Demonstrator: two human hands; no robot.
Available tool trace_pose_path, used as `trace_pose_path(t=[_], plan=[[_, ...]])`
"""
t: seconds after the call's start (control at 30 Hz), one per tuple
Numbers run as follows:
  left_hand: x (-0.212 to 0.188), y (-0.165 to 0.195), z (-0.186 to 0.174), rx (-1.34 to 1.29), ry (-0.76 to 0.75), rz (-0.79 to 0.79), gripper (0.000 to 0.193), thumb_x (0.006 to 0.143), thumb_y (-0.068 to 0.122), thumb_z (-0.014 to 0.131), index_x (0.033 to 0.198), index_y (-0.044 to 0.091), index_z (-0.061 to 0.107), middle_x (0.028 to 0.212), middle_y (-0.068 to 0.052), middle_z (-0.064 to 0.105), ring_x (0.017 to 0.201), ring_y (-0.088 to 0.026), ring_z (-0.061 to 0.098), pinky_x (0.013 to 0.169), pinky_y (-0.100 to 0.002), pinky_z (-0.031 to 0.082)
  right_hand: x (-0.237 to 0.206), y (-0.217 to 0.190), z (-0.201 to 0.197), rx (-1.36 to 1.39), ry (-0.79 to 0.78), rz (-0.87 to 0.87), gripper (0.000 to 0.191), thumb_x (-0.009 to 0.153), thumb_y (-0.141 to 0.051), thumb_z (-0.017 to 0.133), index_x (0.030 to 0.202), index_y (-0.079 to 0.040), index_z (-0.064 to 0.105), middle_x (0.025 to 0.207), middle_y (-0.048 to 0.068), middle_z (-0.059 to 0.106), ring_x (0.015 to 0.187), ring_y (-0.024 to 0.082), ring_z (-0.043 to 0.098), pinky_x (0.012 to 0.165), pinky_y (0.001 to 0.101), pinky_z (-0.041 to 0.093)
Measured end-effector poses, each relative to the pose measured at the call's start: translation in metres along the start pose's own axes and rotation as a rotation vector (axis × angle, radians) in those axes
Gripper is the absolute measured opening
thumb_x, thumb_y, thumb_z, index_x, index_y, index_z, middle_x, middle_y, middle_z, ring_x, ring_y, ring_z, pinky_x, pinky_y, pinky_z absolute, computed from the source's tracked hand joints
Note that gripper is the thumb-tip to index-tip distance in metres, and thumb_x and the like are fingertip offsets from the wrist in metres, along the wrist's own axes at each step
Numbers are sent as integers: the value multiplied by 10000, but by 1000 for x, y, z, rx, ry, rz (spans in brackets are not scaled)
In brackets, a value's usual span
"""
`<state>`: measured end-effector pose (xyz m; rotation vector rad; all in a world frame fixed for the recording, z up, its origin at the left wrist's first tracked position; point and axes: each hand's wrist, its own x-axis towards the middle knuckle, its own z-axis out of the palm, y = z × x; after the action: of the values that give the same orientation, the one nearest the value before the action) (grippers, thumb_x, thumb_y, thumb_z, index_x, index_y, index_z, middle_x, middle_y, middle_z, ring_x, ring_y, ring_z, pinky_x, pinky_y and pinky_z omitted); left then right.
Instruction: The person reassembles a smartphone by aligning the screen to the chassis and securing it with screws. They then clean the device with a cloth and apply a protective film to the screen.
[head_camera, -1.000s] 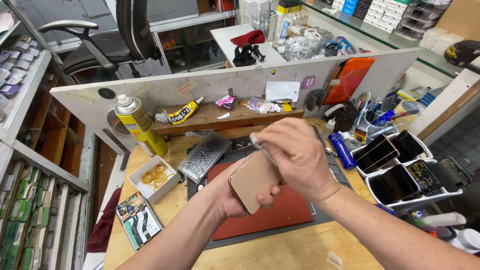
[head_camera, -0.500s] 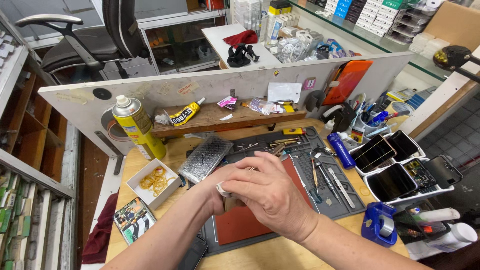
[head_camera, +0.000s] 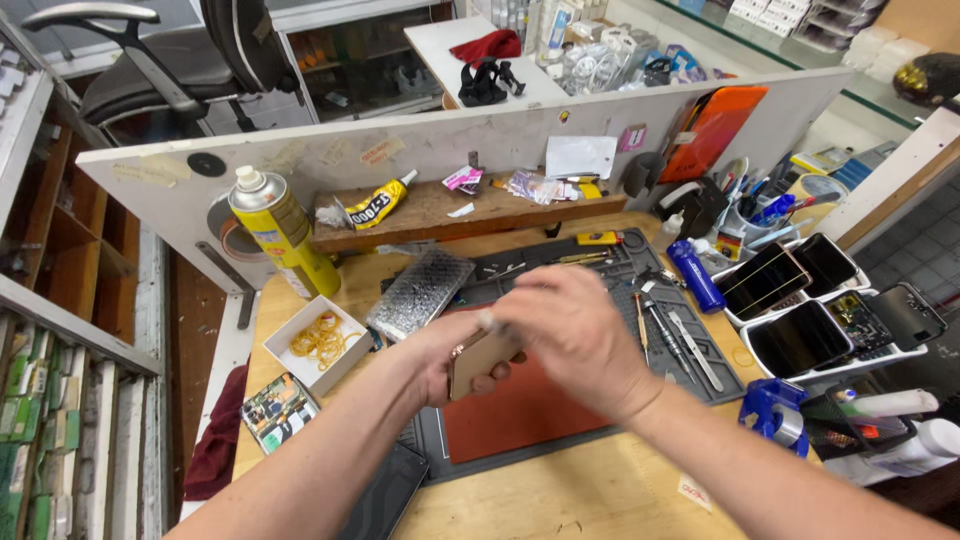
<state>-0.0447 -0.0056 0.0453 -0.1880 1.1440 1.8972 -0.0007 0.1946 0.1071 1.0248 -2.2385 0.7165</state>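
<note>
Left hand (head_camera: 455, 352) grips a tan phone (head_camera: 482, 360) from below; right hand (head_camera: 575, 335) curls over its top edge, above the red mat (head_camera: 520, 415). Box of rubber bands (head_camera: 318, 342) at nine o'clock.

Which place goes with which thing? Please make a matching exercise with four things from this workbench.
Things:
1. spray can
2. rubber bands
3. blue bottle
4. gold phone

Places:
A. in the small white box
B. between the left hand and the right hand
C. at the grey mat's right edge
D. far left, by the white partition

Pairs: 1-D, 2-A, 3-C, 4-B
</note>
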Motion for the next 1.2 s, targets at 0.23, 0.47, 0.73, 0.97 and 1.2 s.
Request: trace_pose_path(t=[0.23,0.47,0.73,0.97,1.2], plan=[[11,-8,-4,35,35,-46,265,1056,349,511,1097,99,590,886,-53,656,595,-125,597,364,-206,423,-8,-2,7,43,6,10,230,852,-103,755,1072,-167,753,1059,-23,756,1128,255,650,1015,419,468],[12,-8,-9,24,58,-98,318,1039,391,487,1096,105,614,878,-87,656,585,-130,594,364,-212,432,-4,18,-8,34,-18,102,197,856,-106,750,1045,-157,768,1053,-11,759,1118,247,651,990,413,469],[17,-21,-2,49,-25,-32,245,1129,313,484,1123,82,567,924,-85,618,661,-155,625,467,-247,522,-14,-14,15,206,-74,-14,189,881,-134,764,1067,-159,743,1045,-9,757,1138,240,660,1020,404,473],[13,-24,-15,-114,-31,-112,314,1063,362,465,1105,91,618,850,-113,670,588,-155,626,372,-226,457,4,26,-14,76,-123,184,215,835,-110,761,1035,-182,784,1023,-18,776,1111,249,663,985,394,480],[14,-32,-12,-149,-100,-71,301,1093,364,482,1088,81,584,871,-116,656,604,-167,626,388,-239,473,-4,-9,4,177,-83,12,222,834,-94,736,1045,-151,775,1004,-10,768,1085,271,681,989,421,486]])
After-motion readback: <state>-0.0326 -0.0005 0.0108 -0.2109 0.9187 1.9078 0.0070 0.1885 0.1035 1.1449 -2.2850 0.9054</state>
